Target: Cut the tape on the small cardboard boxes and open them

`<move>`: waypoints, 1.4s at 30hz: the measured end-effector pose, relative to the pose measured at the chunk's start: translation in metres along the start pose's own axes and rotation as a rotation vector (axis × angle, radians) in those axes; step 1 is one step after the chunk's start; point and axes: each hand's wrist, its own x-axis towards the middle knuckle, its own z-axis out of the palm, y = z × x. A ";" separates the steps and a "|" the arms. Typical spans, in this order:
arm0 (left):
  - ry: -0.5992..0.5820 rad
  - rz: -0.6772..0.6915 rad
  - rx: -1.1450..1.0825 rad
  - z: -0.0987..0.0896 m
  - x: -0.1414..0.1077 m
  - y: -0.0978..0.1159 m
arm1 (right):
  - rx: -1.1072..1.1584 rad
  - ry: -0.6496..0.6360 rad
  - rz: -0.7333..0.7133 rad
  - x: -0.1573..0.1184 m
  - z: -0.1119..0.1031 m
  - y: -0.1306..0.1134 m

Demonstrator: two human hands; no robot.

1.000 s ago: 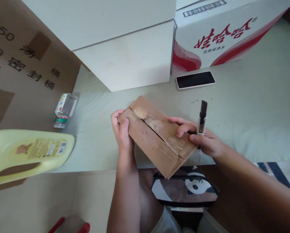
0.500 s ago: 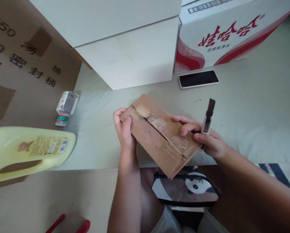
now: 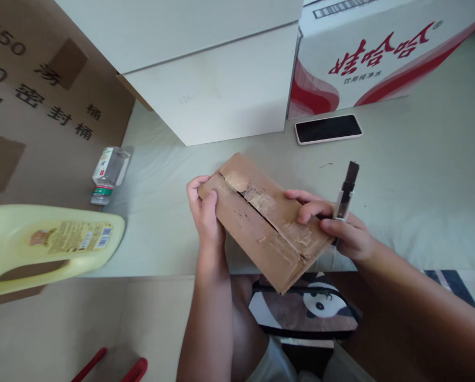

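A flat brown cardboard box (image 3: 253,223) is tilted in front of me, with a dark slit along its seam and torn, wrinkled tape on top. My left hand (image 3: 208,212) grips its left corner, thumb on the upper face. At the right end, my right hand (image 3: 336,223) touches the box with its fingers and holds a utility knife (image 3: 344,199) between thumb and fingers. The knife's dark blade points up, away from the box. Part of its handle is hidden by the hand.
Behind stand a white box (image 3: 221,95) and a red-and-white carton (image 3: 352,69), with a phone (image 3: 328,129) before them. Leftward are a plastic bottle (image 3: 109,172), a yellow jug (image 3: 74,233) and a large brown carton (image 3: 62,132). The surface's front edge runs beneath my forearms.
The view has shifted slightly. Both hands keep their hold on the box, and the knife stays in my right hand.
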 end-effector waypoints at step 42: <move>0.022 0.010 -0.036 0.001 0.000 0.001 | 0.008 -0.002 -0.032 0.002 0.002 0.002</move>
